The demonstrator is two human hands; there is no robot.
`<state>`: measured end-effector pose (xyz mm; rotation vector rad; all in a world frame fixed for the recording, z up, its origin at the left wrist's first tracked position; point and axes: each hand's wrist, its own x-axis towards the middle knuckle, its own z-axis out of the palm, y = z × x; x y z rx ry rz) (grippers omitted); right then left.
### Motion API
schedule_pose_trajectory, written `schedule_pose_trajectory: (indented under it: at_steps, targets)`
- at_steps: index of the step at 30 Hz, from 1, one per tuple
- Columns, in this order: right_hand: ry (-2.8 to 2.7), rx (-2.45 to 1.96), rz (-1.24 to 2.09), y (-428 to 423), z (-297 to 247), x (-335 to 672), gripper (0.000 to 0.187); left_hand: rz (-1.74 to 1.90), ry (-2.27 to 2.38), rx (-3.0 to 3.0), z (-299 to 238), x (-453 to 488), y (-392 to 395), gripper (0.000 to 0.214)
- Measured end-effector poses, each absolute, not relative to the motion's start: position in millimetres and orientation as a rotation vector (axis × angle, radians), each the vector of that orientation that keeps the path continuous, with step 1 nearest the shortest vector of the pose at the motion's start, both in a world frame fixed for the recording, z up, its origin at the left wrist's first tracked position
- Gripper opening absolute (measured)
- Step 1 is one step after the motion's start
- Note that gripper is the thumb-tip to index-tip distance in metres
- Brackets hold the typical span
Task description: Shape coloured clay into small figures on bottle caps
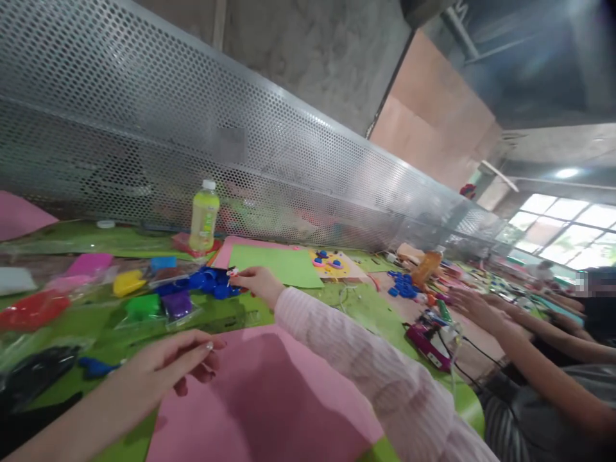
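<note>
My left hand (pixel 180 362) hovers over the left edge of a pink sheet (pixel 283 391). Its fingers are loosely bent and a little apart, and I see nothing held in them; a small shiny white spot shows on the thumb tip. My right hand (pixel 260 284), in a pale pink ribbed sleeve, reaches forward. Its fingertips pinch a small white piece with red on it (pixel 232 273), too small to name. Just left of that hand lie blue clay-like lumps (pixel 206 281). Behind it is a light green sheet (pixel 274 263).
Bagged purple (pixel 178 306), green (pixel 143 307) and red (pixel 36 310) clay lies on the left. A drink bottle (pixel 205 218) stands before a perforated metal screen (pixel 269 147). At right, a co-worker's hands (pixel 476 311) are near a magenta device (pixel 430 346) with cables.
</note>
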<state>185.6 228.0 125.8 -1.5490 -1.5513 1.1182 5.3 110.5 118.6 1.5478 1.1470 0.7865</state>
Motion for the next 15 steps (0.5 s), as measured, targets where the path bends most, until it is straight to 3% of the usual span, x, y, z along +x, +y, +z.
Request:
schedule_pose_trajectory:
  at_steps: [10, 15]
  targets:
    - [-1.892, -1.776, 1.062, 261, 123, 167, 0.024, 0.647, 1.1, 1.528, 106, -6, 117, 0.034]
    - [-1.93, -1.71, 0.869, 240, 150, 184, 0.019, 0.727, 1.177, 1.586, 107, -9, 121, 0.031]
